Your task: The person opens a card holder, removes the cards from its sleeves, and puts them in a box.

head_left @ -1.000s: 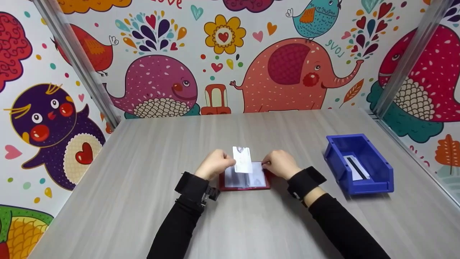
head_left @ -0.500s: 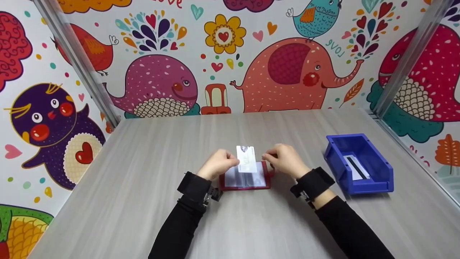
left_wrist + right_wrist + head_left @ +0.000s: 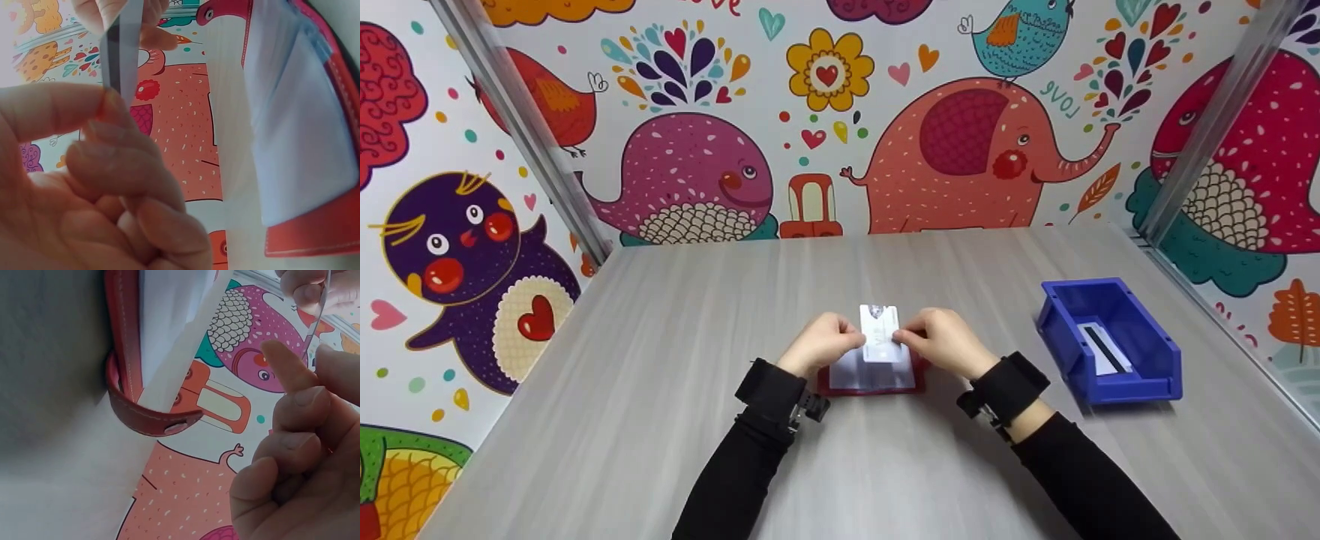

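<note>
A white card (image 3: pixel 878 341) stands nearly upright over an open red card holder (image 3: pixel 911 388) with clear sleeves (image 3: pixel 304 124). My left hand (image 3: pixel 826 341) pinches the card's left edge between thumb and index finger, the other fingers curled in. At the opposite edge, my right hand (image 3: pixel 949 341) has its thumb and index finger on either side of the card. A dark stripe runs down the card's side in the left wrist view. The holder's strap (image 3: pixel 152 419) sticks out, curved, in the right wrist view. The raised card hides part of the sleeves.
A blue plastic bin (image 3: pixel 1136 386) stands on the table to the right. Inside it lie white cards (image 3: pixel 1099 349), the top one with a black stripe. Patterned walls (image 3: pixel 697 172) with metal posts (image 3: pixel 521 127) bound the table (image 3: pixel 697 300).
The left hand has shifted the card slightly to the right. My right hand has let go of the holder's right edge, lifted away, and come in to the card's right edge.
</note>
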{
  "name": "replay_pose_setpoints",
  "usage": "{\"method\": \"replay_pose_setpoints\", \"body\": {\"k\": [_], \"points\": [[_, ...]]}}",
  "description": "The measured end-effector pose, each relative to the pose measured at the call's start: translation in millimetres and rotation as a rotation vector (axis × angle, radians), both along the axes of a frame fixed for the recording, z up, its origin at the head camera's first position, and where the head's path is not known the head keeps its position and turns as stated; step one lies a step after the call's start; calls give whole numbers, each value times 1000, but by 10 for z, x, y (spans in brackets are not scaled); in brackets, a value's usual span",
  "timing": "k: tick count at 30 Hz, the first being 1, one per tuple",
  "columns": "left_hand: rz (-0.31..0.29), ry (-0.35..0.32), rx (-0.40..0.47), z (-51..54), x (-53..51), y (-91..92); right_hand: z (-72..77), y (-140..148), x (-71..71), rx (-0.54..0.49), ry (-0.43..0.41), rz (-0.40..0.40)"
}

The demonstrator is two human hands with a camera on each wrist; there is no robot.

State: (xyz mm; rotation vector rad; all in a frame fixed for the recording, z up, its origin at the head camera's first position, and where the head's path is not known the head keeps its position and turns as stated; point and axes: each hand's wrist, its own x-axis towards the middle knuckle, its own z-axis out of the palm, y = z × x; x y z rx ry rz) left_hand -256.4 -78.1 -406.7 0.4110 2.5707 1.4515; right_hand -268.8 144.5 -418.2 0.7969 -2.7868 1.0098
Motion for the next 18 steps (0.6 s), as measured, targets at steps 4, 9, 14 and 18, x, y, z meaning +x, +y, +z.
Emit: {"method": "replay_pose_setpoints", "body": {"k": [4, 9, 14, 18], "points": [[-7, 8, -12, -10, 1, 2, -7, -7, 7, 2, 2, 2], [-20, 8, -13, -29, 3, 7, -12, -13, 11, 4, -1, -13], [-20, 5, -28, -38, 4, 20, 1, -15, 18, -23, -26, -23], [-10, 4, -60, -37, 2, 36, 6, -12, 22, -36, -41, -34]]}}
